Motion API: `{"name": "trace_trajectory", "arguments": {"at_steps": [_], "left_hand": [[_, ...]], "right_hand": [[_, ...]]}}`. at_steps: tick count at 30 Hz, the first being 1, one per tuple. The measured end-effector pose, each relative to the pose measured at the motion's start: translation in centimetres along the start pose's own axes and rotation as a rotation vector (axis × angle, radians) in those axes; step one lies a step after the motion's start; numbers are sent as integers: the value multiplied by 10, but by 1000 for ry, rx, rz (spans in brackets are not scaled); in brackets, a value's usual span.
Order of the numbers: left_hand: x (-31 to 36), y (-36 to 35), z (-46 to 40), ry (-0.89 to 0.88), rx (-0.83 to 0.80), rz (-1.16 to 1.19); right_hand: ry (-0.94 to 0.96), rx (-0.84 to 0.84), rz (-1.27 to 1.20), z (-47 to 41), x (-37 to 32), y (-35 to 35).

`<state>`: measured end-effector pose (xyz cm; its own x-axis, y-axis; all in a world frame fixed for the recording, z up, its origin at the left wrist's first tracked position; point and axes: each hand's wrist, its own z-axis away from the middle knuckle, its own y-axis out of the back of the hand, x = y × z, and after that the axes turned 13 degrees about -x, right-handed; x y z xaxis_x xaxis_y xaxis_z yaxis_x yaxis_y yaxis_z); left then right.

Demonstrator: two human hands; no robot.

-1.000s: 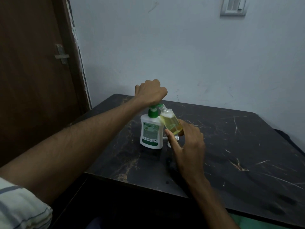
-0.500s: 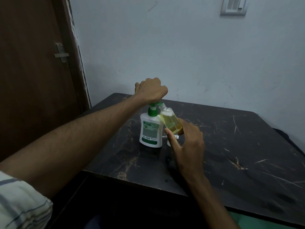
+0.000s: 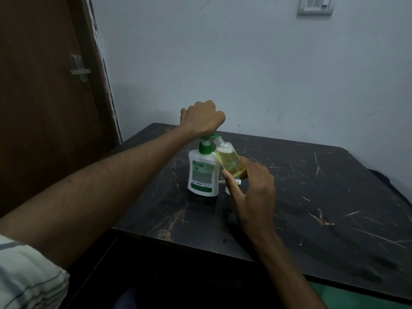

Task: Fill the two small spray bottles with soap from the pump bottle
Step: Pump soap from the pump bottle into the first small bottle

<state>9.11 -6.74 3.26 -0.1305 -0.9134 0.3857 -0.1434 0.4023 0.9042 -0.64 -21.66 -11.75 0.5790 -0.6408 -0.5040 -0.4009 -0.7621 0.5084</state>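
A white pump bottle [image 3: 202, 175] with a green pump head stands on the dark table [image 3: 312, 197]. My left hand [image 3: 204, 118] sits on top of the pump head with its fingers curled over it. My right hand [image 3: 252, 192] grips a small clear spray bottle [image 3: 229, 160], tilted, with its open neck up against the green nozzle. Yellow soap fills most of that bottle. Something small and white [image 3: 231, 186] shows behind my right thumb; most of it is hidden.
The table has a scratched, marbled top and stands against a pale wall. A brown door [image 3: 44, 108] with a metal latch is at the left. A switch plate [image 3: 315, 5] is high on the wall.
The pump head sits slightly higher under my left hand than before. The tilted spray bottle stays at the nozzle in my right hand.
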Motion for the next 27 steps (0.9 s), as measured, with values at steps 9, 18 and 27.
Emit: {"name": "trace_trajectory", "arguments": {"at_steps": [9, 18, 27], "left_hand": [[0, 2, -2, 0, 2, -28], [0, 1, -1, -9, 3, -39], [-1, -3, -4, -7, 37, -37]], "right_hand": [[-4, 6, -10, 0, -1, 1], [-3, 13, -16, 1, 0, 1], [-21, -2, -11, 2, 0, 1]]}}
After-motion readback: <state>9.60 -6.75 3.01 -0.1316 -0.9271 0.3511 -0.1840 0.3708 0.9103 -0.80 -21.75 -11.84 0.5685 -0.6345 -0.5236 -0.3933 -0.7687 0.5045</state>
